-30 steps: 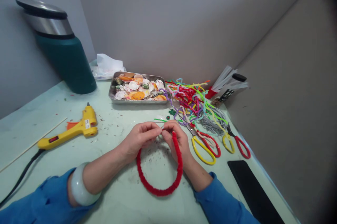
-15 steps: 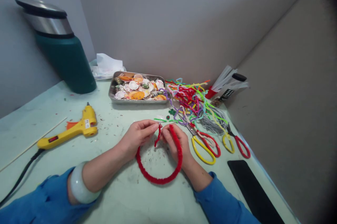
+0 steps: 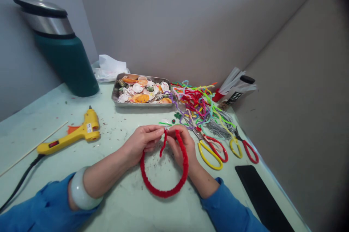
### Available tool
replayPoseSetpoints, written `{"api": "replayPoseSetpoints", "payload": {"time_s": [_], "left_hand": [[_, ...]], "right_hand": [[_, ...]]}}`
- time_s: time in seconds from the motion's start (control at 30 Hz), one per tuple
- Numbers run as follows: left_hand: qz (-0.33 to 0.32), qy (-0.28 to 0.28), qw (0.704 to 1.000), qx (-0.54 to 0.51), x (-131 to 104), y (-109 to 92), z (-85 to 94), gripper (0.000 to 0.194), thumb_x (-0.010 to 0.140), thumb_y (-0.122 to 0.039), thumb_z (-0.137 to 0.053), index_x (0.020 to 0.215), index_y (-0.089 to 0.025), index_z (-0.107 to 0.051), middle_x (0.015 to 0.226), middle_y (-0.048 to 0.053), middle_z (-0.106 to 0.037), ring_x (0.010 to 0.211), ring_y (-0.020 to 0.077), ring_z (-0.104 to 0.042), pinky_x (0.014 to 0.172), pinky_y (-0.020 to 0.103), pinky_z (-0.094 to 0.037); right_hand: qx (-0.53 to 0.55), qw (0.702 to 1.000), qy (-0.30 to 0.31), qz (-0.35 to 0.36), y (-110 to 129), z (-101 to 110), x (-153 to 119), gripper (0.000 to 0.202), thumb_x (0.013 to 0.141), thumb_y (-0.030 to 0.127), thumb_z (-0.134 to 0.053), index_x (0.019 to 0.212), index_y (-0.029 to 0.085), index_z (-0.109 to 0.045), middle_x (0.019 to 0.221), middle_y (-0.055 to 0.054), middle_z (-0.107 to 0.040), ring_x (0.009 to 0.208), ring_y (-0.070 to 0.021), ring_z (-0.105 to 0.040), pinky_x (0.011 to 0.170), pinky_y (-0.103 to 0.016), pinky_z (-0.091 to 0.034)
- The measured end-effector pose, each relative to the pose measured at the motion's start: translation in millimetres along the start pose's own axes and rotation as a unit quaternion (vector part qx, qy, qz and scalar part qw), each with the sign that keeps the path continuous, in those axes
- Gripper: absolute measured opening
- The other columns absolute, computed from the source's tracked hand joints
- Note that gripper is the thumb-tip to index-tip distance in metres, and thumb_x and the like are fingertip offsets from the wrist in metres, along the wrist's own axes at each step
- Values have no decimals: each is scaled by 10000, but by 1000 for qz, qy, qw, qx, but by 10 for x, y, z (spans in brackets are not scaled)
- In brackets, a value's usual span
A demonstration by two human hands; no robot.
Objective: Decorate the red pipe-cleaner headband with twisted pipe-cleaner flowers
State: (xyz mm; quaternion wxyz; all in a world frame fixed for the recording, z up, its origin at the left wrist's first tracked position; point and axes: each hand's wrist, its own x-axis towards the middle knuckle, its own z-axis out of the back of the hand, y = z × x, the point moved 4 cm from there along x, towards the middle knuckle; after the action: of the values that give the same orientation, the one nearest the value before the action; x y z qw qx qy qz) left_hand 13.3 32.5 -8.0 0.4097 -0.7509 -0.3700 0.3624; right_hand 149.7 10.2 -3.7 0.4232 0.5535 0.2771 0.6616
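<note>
A fuzzy red pipe cleaner ring (image 3: 164, 192) hangs in a wide loop below my two hands, above the table. My left hand (image 3: 144, 141) is closed, thumb and forefinger pinching near the top of a short, thin red pipe cleaner end (image 3: 163, 145) that dangles inside the loop. My right hand (image 3: 182, 145) is closed too, its fingers bent behind the thick red end of the ring and its tips close to the left fingertips. What lies right between the fingertips is small and partly hidden.
A metal tray (image 3: 141, 105) of seashells stands behind my hands. To its right lie tangled colourful pipe cleaners (image 3: 196, 97) and scissors (image 3: 211, 155). On the left are a yellow glue gun (image 3: 71, 137), a thin stick (image 3: 51, 135) and a green bottle (image 3: 68, 61); a black slab (image 3: 261, 195) lies front right.
The red loop has dropped slightly lower, and the thin red end hangs a little further down. My right fingertips have moved up, closer to the left ones.
</note>
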Motion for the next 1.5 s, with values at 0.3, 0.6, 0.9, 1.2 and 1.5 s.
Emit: {"api": "replayPoseSetpoints", "payload": {"time_s": [0.3, 0.6, 0.9, 1.2, 1.5], "left_hand": [[21, 21, 1000, 9, -39, 1, -56, 193, 777, -322, -647, 781, -130, -627, 475, -89, -266, 418, 29, -141, 407, 214, -74], [16, 25, 999, 30, -43, -2, -57, 226, 755, -323, -659, 843, -115, -661, 478, -76, -312, 416, 33, -184, 421, 237, -74], [3, 32, 999, 27, -48, 0, -59, 201, 740, -298, -666, 782, -108, -614, 514, -62, -359, 434, 40, -216, 434, 247, -89], [-1, -22, 997, 69, -67, -53, -102, 356, 732, -434, -655, 585, -147, -505, 492, -64, -348, 416, 40, -238, 414, 230, -111], [1, -20, 998, 65, -54, -31, -79, 359, 751, -404, -636, 557, -146, -478, 494, -59, -356, 419, 42, -215, 417, 242, -96]], "right_hand": [[99, 991, 9, -86, -79, -14, -30, 158, 811, 256, -619, 942, 233, -534, 782, 17, -570, 663, -122, -527, 592, -236, -421], [177, 974, 41, -134, -109, -30, 16, 175, 762, 286, -666, 876, 220, -551, 730, 27, -530, 626, -111, -488, 559, -227, -393], [157, 975, 57, -148, -150, -38, 9, 149, 797, 281, -615, 882, 206, -519, 708, 29, -524, 605, -109, -481, 556, -230, -388], [92, 994, 19, -56, -4, -29, 15, 114, 802, 279, -622, 853, 212, -545, 768, 13, -516, 670, -125, -485, 617, -247, -413], [81, 996, 32, -36, 29, 0, 26, 53, 818, 245, -585, 856, 215, -564, 855, -16, -535, 778, -155, -520, 709, -283, -433]]}}
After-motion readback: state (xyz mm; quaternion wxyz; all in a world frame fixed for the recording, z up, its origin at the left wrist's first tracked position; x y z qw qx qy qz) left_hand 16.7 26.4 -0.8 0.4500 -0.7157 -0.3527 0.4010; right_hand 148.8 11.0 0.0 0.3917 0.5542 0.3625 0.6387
